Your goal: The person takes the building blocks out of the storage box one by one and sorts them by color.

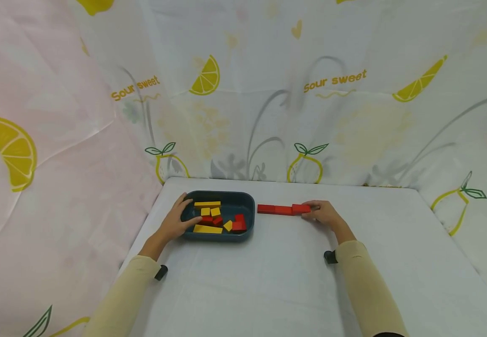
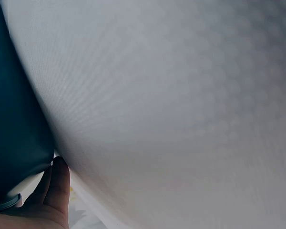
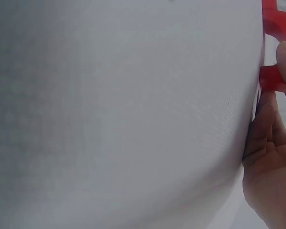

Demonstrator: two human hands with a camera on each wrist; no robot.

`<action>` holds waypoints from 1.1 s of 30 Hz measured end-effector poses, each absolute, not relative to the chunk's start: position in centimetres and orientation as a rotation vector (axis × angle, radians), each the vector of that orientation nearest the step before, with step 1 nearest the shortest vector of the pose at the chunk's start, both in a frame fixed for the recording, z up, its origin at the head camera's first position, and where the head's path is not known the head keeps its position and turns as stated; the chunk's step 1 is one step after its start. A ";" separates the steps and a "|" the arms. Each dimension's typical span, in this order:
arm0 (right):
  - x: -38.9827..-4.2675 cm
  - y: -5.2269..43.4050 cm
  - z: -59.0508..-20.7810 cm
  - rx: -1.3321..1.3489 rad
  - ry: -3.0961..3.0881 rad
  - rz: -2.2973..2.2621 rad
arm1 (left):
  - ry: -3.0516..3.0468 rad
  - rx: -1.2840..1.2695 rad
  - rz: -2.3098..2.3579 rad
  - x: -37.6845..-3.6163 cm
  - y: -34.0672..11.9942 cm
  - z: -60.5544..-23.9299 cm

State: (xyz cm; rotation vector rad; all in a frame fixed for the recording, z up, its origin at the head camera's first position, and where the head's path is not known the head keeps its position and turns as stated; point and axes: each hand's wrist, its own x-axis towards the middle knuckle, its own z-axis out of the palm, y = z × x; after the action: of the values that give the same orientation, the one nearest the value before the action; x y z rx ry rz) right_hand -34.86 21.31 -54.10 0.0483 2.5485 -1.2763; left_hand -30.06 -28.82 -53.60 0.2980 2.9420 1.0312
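Observation:
A dark teal tray (image 1: 218, 237) stands on the left of the table, holding several red and yellow wooden blocks. My left hand (image 1: 176, 223) grips its left end, thumb over the rim. In the left wrist view, the fingers (image 2: 57, 186) lie against the outer wall of the tray (image 2: 19, 109). To the tray's right, red blocks (image 1: 274, 209) form a row. My right hand (image 1: 324, 213) holds the red block (image 1: 300, 208) at the row's right end between thumb and fingers. A curved cut-out shows in the red piece (image 3: 280, 21) in the right wrist view.
White cloth covers the table (image 1: 260, 281). A lemon-printed curtain (image 1: 243, 117) hangs behind and at the left. Inside the tray, a long yellow block (image 1: 207, 229) lies near the front wall and another yellow bar (image 1: 207, 204) near the back.

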 end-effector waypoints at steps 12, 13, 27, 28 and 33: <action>-35.1 21.2 -54.5 0.083 2.520 -1.286 | 2.936 0.286 1.021 -30.1 -28.9 -53.7; -35.1 21.2 -54.5 0.087 2.518 -1.290 | 2.936 0.286 1.024 -30.1 -28.9 -53.7; -35.0 20.8 -54.1 0.093 2.503 -1.292 | 2.944 0.282 1.031 -29.7 -29.1 -53.8; -35.0 20.8 -54.1 0.088 2.501 -1.292 | 2.944 0.282 1.030 -29.7 -29.1 -53.8; -34.8 21.1 -54.2 0.068 2.490 -1.306 | 2.935 0.299 1.026 -30.0 -29.0 -53.7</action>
State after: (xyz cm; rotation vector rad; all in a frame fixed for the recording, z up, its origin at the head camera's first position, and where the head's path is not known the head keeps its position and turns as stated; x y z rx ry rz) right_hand -34.80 21.07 -54.23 0.0684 2.4903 -1.3062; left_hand -29.97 -29.03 -53.67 0.2990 2.9352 1.0262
